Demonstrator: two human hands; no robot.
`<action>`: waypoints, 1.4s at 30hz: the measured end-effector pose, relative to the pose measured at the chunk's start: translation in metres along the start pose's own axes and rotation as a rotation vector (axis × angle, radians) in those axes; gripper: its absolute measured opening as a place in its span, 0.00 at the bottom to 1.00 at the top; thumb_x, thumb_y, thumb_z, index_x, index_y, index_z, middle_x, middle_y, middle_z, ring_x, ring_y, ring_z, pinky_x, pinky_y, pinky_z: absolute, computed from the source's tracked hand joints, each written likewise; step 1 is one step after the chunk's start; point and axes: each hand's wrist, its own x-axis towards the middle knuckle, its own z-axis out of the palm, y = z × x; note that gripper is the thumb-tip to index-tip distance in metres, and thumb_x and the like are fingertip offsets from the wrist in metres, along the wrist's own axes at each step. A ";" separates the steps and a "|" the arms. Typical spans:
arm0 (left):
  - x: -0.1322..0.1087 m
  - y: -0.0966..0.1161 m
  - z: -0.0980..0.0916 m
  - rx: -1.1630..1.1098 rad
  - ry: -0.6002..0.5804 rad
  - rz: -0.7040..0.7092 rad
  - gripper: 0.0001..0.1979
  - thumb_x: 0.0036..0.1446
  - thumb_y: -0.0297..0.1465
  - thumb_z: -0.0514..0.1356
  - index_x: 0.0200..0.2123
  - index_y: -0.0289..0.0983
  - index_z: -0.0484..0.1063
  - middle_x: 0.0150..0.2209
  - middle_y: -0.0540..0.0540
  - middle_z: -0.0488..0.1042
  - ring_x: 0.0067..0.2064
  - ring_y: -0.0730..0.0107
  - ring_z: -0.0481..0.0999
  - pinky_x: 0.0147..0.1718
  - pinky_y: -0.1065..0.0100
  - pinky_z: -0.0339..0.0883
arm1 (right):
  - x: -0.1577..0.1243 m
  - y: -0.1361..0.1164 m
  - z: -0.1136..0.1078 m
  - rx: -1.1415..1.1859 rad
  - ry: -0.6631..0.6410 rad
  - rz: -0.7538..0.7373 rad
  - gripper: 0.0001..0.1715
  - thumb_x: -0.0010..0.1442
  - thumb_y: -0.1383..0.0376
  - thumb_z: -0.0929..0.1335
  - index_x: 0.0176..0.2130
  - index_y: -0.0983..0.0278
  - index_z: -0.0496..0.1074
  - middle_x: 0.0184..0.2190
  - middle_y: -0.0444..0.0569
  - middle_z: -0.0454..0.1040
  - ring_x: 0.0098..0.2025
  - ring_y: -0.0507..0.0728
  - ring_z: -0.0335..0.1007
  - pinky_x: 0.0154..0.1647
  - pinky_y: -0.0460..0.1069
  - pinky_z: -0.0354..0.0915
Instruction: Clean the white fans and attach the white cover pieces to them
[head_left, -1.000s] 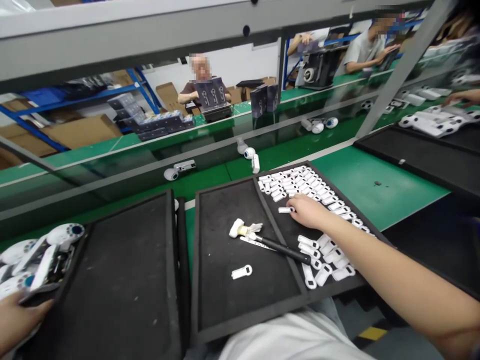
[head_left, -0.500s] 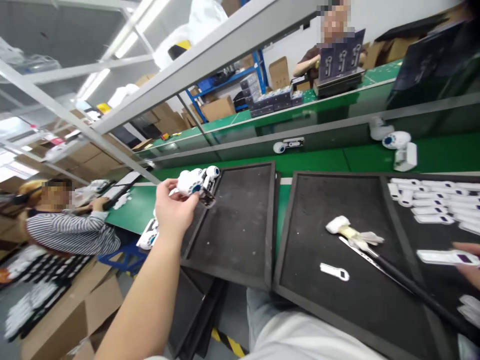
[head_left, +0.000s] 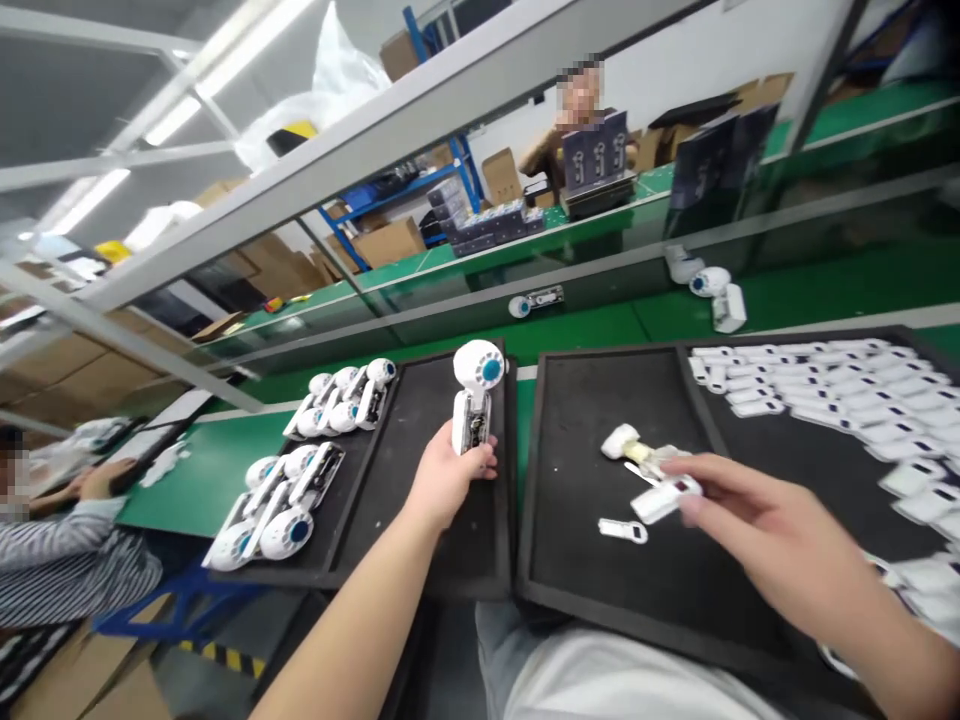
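Note:
My left hand (head_left: 448,475) is closed around the handle of a white round-headed device (head_left: 478,366) with a blue centre. It is held upright over the left black tray (head_left: 511,500), and the handle's uncovered side shows electronics. My right hand (head_left: 772,525) pinches a white handle cover (head_left: 656,502) with a small dark window, above the right black tray (head_left: 534,480). A second loose cover (head_left: 621,530) lies just below it on that tray. Behind my right fingertips sits a white and yellowish bundle (head_left: 626,443), partly hidden.
Similar devices (head_left: 281,532) lie in two groups on the left tray's left part. Many white covers (head_left: 832,385) overlap in rows at right. More devices (head_left: 709,282) rest on the green bench (head_left: 600,325) behind. A metal beam (head_left: 337,120) crosses above; co-workers sit left and opposite.
My left hand has carried the device rightward and turned it upright, away from the grouped devices. My right hand has come in from the right edge with the cover. The view has shifted.

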 end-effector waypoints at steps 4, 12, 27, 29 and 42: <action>-0.028 0.024 0.049 -0.204 -0.248 -0.019 0.30 0.44 0.33 0.70 0.51 0.40 0.64 0.34 0.50 0.71 0.25 0.71 0.70 0.20 0.69 0.66 | 0.008 -0.044 0.026 0.408 -0.103 0.189 0.23 0.51 0.52 0.71 0.43 0.62 0.78 0.30 0.49 0.76 0.30 0.57 0.74 0.31 0.51 0.73; -0.054 0.033 0.101 -0.163 -0.308 0.048 0.39 0.46 0.24 0.68 0.61 0.46 0.59 0.54 0.44 0.72 0.54 0.57 0.74 0.49 0.63 0.71 | 0.021 -0.057 0.031 0.666 -0.040 0.338 0.19 0.41 0.60 0.77 0.31 0.63 0.70 0.24 0.43 0.73 0.27 0.53 0.71 0.28 0.48 0.72; -0.047 0.025 0.098 -0.501 -0.316 -0.215 0.24 0.45 0.26 0.62 0.48 0.40 0.62 0.34 0.50 0.69 0.28 0.71 0.71 0.19 0.72 0.63 | 0.011 0.023 0.013 -0.661 -0.091 -0.118 0.26 0.60 0.58 0.71 0.53 0.71 0.69 0.46 0.64 0.74 0.49 0.70 0.71 0.47 0.62 0.69; -0.046 0.024 0.092 -0.562 -0.290 -0.219 0.21 0.45 0.27 0.62 0.44 0.39 0.62 0.35 0.50 0.69 0.28 0.72 0.71 0.18 0.73 0.62 | 0.010 0.045 0.005 -0.960 -0.221 -0.063 0.15 0.62 0.62 0.68 0.45 0.71 0.71 0.39 0.63 0.76 0.44 0.70 0.72 0.41 0.60 0.69; -0.053 0.037 0.093 -0.619 -0.277 -0.188 0.19 0.46 0.26 0.61 0.43 0.39 0.62 0.34 0.50 0.69 0.27 0.72 0.71 0.17 0.73 0.62 | -0.030 -0.004 0.000 -0.362 -0.188 -0.401 0.11 0.69 0.64 0.56 0.37 0.59 0.64 0.23 0.43 0.73 0.21 0.55 0.71 0.25 0.49 0.62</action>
